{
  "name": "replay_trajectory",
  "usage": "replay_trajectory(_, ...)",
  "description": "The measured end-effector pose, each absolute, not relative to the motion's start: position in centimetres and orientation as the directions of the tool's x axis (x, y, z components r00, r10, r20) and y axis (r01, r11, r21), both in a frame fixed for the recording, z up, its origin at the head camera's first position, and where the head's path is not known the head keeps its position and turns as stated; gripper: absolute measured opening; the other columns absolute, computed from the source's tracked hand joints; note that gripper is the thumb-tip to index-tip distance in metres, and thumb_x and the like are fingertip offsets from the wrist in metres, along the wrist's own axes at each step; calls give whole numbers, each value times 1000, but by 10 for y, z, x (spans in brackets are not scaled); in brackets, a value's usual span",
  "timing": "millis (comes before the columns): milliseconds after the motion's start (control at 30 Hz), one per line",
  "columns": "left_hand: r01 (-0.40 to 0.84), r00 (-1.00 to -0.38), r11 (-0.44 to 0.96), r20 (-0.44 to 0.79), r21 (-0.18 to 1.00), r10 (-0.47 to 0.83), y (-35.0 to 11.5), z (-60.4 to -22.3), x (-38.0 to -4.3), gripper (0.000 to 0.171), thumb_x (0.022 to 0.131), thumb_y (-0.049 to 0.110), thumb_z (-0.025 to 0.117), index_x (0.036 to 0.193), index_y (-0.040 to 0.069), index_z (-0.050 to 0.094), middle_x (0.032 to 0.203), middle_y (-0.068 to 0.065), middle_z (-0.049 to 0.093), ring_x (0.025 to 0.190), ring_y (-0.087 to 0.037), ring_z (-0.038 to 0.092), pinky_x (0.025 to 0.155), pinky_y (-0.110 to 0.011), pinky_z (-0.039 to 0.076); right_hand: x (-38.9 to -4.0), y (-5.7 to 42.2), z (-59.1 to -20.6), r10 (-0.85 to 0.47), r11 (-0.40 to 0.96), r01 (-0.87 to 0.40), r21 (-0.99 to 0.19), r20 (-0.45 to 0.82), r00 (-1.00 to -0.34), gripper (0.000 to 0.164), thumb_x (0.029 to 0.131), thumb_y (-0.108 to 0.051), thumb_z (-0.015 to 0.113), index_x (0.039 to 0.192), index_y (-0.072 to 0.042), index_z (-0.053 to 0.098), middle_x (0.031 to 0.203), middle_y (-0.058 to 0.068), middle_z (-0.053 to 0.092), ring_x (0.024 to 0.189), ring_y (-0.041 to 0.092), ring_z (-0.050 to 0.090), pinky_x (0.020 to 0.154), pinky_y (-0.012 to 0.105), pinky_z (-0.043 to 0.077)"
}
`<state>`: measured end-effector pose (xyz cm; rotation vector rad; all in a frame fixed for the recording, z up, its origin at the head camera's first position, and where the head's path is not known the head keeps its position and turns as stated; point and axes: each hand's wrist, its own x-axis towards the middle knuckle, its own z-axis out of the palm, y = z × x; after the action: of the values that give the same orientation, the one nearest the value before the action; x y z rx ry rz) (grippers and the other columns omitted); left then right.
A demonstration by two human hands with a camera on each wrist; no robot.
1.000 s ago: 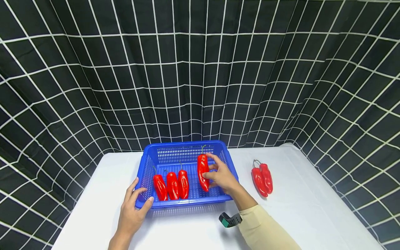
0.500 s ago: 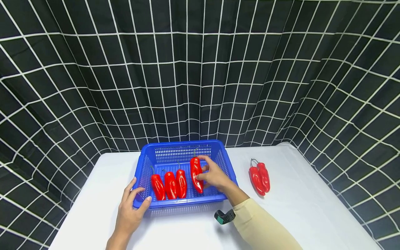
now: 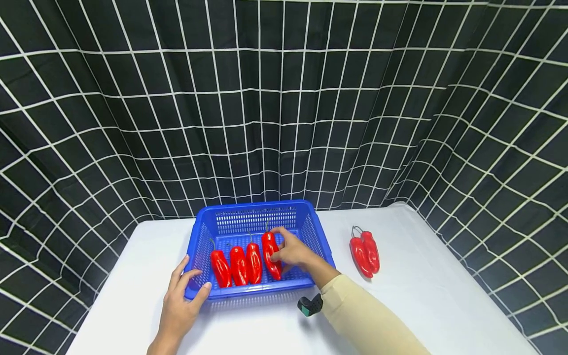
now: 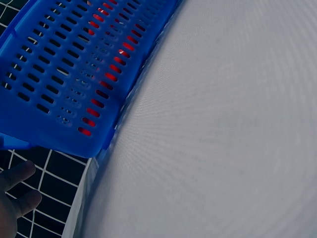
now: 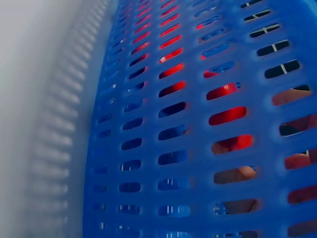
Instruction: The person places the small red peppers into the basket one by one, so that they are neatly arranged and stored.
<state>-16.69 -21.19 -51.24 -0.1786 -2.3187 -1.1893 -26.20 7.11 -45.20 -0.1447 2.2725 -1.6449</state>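
In the head view a blue perforated basket sits on the white table. My left hand grips its near left corner, thumb at the front rim and a fingertip over the left rim. My right hand reaches inside and pinches a glossy red chili pepper between thumb and fingers, stem pointing away. Three more red peppers lie side by side to its left. In the right wrist view, parts of the basket's slotted wall hide the hand and peppers. The left wrist view shows two fingers apart from the wall.
Two red peppers lie together on the white tablecloth, right of the basket. Behind the table hangs a black curtain with a white grid. A black band with a green face sits at my right wrist.
My right hand has moved left and lower into the basket with its pepper, bringing it near the row of three. The left hand stays at the corner. The whole view has shifted slightly.
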Motion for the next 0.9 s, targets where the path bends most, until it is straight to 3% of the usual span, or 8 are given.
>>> replay_trajectory(467, 333, -861, 609, 495, 720, -115, -213, -513, -166, 30, 82, 21, 76, 107, 8, 65, 150, -5, 37, 133, -41, 36, 97, -62, 37, -263, 66, -459, -251, 411, 149, -899, -269, -930, 70, 76, 17, 68, 134, -14, 44, 90, 20, 55, 72, 31, 64, 51, 48, 56)
replay_trajectory(733, 329, -864, 614, 491, 717, -111, -211, -512, -167, 30, 83, 21, 75, 108, 8, 65, 150, -5, 36, 133, -41, 36, 97, -61, 38, -263, 69, -460, -279, 385, 159, -909, -279, -919, 67, 79, 18, 60, 136, -12, 41, 69, 11, 51, 58, 19, 50, 56, 53, 56)
replay_trajectory(900, 326, -865, 617, 489, 716, -112, -211, -512, -167, 30, 83, 20, 75, 108, 8, 65, 150, -5, 36, 133, -41, 36, 97, -61, 38, -262, 70, -460, -276, 402, 152, -903, -278, -920, 69, 78, 16, 63, 137, -11, 41, 66, 9, 49, 56, 18, 49, 56, 53, 56)
